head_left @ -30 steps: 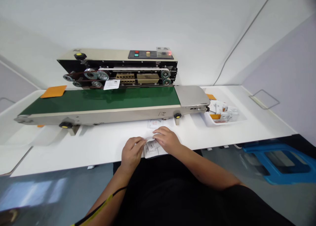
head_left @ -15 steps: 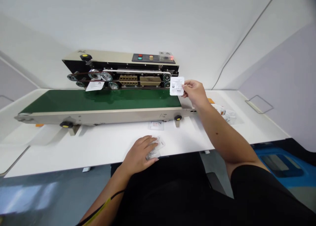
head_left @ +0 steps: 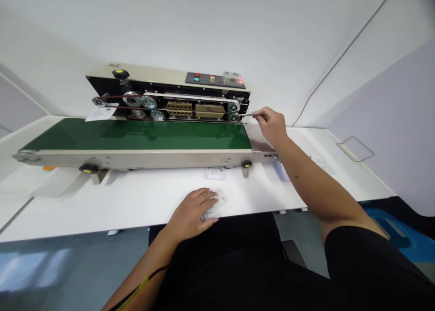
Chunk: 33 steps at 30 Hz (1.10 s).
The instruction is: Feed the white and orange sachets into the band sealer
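My right hand [head_left: 270, 125] pinches a small white printed sachet [head_left: 249, 115], seen edge-on. Its far end is at the rollers on the right end of a band sealing machine [head_left: 166, 91]. On the white table my left hand [head_left: 193, 213] is curled over a few clear and white printed sachets [head_left: 211, 209], fingers on top and thumb along the near side. Another sachet [head_left: 101, 113] sticks out from the belts at the machine's left end, above the green conveyor belt [head_left: 152, 136].
One sachet [head_left: 215, 173] lies under the conveyor's front edge. Blurred white packets [head_left: 317, 159] lie right of the machine, partly behind my right forearm. A clear bin [head_left: 63, 182] stands at the left. Black and yellow knobs [head_left: 89, 168] jut from the conveyor's front.
My right hand has turned its sachet from facing me to edge-on and brought it to the rollers. The sachet at the machine's left end has travelled further left. My left hand stays put.
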Each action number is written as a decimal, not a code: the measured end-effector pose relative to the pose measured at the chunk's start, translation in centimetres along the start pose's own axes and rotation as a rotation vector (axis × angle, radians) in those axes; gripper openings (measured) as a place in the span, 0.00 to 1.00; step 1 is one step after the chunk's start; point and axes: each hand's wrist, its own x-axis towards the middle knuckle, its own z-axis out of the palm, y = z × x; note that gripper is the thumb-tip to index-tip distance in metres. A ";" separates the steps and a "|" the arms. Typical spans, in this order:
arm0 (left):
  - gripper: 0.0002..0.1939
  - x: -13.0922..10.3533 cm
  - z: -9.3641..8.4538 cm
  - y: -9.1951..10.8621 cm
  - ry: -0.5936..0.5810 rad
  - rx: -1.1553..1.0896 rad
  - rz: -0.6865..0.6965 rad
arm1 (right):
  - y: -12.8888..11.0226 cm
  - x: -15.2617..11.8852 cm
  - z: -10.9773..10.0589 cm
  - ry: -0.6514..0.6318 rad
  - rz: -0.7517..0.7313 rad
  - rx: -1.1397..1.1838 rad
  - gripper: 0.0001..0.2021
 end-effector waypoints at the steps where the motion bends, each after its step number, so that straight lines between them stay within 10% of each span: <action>1: 0.26 0.1 -0.1 0.0 0.001 -0.004 0.000 | 0.1 0.1 0.1 -0.039 -0.055 -0.062 0.05; 10: 0.26 0.2 0.1 -0.1 -0.013 -0.012 0.017 | 1.1 2.9 2.5 -0.145 -0.193 -0.227 0.09; 15: 0.23 0.0 0.3 -0.1 -0.030 -0.015 0.007 | -3.9 -4.1 1.6 0.053 -0.160 -0.110 0.17; 22: 0.20 -0.2 1.2 -0.2 0.061 0.006 -0.023 | -8.5 -21.0 5.6 -0.816 -0.356 0.032 0.37; 27: 0.19 -0.5 1.8 -0.6 0.123 -0.019 -0.097 | -7.1 -24.6 8.1 -0.708 -0.205 0.033 0.30; 33: 0.29 -0.6 2.1 -0.9 0.169 0.021 -0.255 | -7.4 -19.3 3.7 -0.485 -0.029 0.114 0.13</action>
